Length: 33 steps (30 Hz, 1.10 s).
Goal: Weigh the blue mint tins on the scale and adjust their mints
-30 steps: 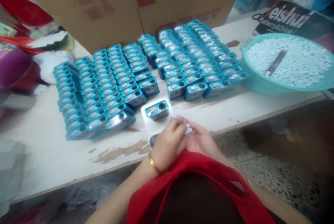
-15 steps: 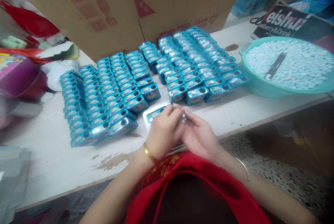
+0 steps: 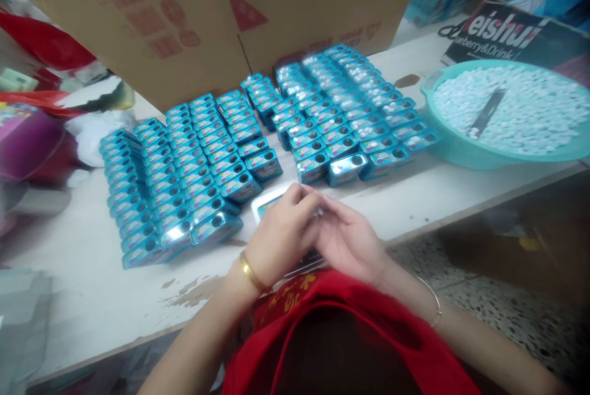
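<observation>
My left hand (image 3: 283, 238) is closed, its fingers pressed against the fingers of my right hand (image 3: 350, 241). The right hand is cupped palm up and curled around a few small white tablets (image 3: 318, 213), partly hidden between the hands. Whether the left fingertips pinch any tablets I cannot make out. Beneath both hands lies a white-rimmed flat object (image 3: 256, 203) with something blue on it, mostly covered. Ahead stand rows of small blue boxes (image 3: 262, 164), each with a dark round hole on top; white tablets show on several farther ones.
A turquoise basin (image 3: 465, 152) full of white tablets, with a dark flat strip (image 3: 488, 112) on top, stands at the right. A large cardboard box (image 3: 193, 69) backs the rows. A black printed carton (image 3: 507, 39) is behind the basin. Purple and red items blur at left.
My hands stay together over the white-rimmed object. The left fingers and wrist have shifted slightly, and fewer tablets show between the hands. The view has shifted slightly.
</observation>
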{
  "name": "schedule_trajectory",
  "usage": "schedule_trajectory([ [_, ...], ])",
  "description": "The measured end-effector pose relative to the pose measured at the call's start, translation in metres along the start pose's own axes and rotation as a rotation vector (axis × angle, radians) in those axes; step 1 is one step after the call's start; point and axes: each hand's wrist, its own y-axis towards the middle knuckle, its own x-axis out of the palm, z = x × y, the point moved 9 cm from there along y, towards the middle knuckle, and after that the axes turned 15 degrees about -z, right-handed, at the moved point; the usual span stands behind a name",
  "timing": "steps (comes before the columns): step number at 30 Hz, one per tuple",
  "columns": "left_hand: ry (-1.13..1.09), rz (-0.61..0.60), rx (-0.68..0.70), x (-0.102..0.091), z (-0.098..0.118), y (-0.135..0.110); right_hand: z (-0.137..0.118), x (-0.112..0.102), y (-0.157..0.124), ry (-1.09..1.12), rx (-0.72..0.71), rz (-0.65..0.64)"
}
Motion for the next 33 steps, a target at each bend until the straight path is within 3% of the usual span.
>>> schedule_trajectory([
  [6, -0.096, 0.135, 0.002, -0.010, -0.009, -0.006, 0.001, 0.001, 0.003, -0.035, 0.004, -0.009],
  [12, -0.091, 0.231, -0.036, -0.034, -0.026, -0.015, -0.004, -0.007, 0.001, -0.015, -0.017, 0.056],
  [20, 0.057, 0.092, -0.103, -0.020, -0.051, -0.011, -0.012, -0.022, -0.005, -0.037, -0.058, 0.118],
  [25, 0.018, 0.110, -0.042, -0.024, -0.038, -0.017, -0.010, -0.030, -0.011, -0.025, -0.035, 0.126],
  [28, -0.033, 0.073, 0.053, -0.004, -0.013, -0.017, -0.007, -0.035, -0.020, -0.043, 0.003, 0.101],
  [30, -0.051, 0.004, 0.070, 0.024, 0.003, -0.013, -0.003, -0.045, -0.030, -0.051, 0.041, 0.123],
  [33, -0.057, -0.079, -0.015, 0.072, 0.013, -0.004, 0.001, -0.072, -0.053, -0.075, 0.109, 0.207],
])
